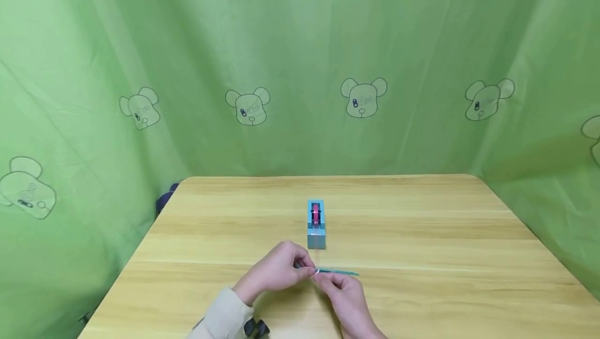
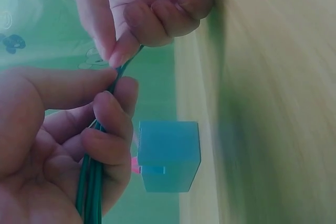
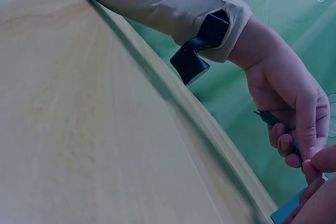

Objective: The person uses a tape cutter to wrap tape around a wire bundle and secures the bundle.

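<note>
where the two hands meet near the table's front edge, thin green sticks (image 1: 338,272) lie between them, their free ends pointing right. the left hand (image 1: 276,271) curls its fingers (image 2: 113,124) round the bundle, and the right hand (image 1: 344,294) pinches it with thumb and forefinger tight together. just beyond, a blue tape dispenser (image 1: 316,224) with a pink roll stands on the wooden table (image 1: 422,235), green bear-print cloth (image 1: 300,58) behind.

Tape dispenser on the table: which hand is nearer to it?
Left, narrowly. The left hand sits just short of the tape dispenser, slightly to its left side; the right hand lies farther toward the person. Both pinch thin green sticks.
</note>
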### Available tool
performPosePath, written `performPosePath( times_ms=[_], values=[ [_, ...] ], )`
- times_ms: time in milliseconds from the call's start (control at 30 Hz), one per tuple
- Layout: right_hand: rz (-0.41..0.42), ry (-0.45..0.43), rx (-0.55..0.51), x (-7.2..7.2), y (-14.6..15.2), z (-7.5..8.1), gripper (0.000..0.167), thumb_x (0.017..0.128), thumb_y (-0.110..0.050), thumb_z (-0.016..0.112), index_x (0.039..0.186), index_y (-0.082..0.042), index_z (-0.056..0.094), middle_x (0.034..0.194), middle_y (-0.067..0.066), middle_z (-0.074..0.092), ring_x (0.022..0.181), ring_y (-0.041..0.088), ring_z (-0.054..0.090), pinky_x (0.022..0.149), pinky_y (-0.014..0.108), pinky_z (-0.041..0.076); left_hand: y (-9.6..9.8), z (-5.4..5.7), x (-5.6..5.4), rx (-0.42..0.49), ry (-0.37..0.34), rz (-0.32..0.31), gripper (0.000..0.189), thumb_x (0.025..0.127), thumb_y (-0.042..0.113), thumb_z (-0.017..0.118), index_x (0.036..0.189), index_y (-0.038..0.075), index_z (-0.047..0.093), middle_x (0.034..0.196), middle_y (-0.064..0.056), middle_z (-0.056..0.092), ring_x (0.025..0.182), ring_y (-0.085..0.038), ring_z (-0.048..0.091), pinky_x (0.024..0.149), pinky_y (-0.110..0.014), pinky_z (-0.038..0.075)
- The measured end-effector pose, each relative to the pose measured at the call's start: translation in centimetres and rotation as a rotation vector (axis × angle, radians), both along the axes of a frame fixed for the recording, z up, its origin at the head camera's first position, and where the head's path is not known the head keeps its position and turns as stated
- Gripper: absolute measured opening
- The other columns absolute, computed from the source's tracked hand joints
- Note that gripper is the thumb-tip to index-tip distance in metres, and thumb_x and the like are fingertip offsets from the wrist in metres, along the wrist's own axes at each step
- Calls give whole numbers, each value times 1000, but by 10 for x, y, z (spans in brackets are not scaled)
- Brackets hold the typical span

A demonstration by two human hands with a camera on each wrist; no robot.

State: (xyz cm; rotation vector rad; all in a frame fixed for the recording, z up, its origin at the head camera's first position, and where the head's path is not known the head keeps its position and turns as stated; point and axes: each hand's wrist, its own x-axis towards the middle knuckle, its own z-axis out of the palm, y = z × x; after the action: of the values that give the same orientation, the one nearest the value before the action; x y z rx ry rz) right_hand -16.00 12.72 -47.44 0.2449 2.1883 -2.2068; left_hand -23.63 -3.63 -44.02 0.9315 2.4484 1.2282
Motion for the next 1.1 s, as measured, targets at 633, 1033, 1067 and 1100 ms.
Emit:
performPosePath(
  times_ms=[633, 1033, 1067, 1100],
  values=[
    [-92, -4, 34, -2, -3, -3, 20, 89, -16, 74, 97, 2, 76, 91, 4, 67, 90, 14, 53, 75, 23, 46, -2, 2, -2, 2, -45, 3, 10, 89, 9, 71, 81, 14, 75, 70, 9, 65, 59, -6, 56, 56, -23, 50],
    [-134, -4, 66, -1, -3, -4, 18, 87, -15, 76, 94, 2, 77, 90, 3, 69, 88, 13, 54, 73, 22, 46, -1, -1, -4, 27, -52, 7, 11, 90, 10, 72, 80, 12, 75, 67, 3, 66, 54, -4, 51, 49, -20, 43],
    [-137, -4, 69, -2, -4, -4, 18, 87, -15, 76, 94, 2, 77, 90, 3, 69, 88, 13, 54, 73, 22, 46, -1, -1, -4, 32, -56, 8, 11, 90, 10, 72, 80, 11, 75, 68, 1, 67, 54, -4, 51, 49, -20, 43],
    [-139, -2, 74, -2, -3, -5, 18, 87, -15, 76, 94, 2, 77, 90, 3, 69, 88, 13, 54, 73, 22, 46, -1, -1, -4, 37, -60, 9, 11, 90, 10, 72, 80, 10, 75, 68, 0, 67, 54, -4, 51, 49, -20, 42]
  ],
)
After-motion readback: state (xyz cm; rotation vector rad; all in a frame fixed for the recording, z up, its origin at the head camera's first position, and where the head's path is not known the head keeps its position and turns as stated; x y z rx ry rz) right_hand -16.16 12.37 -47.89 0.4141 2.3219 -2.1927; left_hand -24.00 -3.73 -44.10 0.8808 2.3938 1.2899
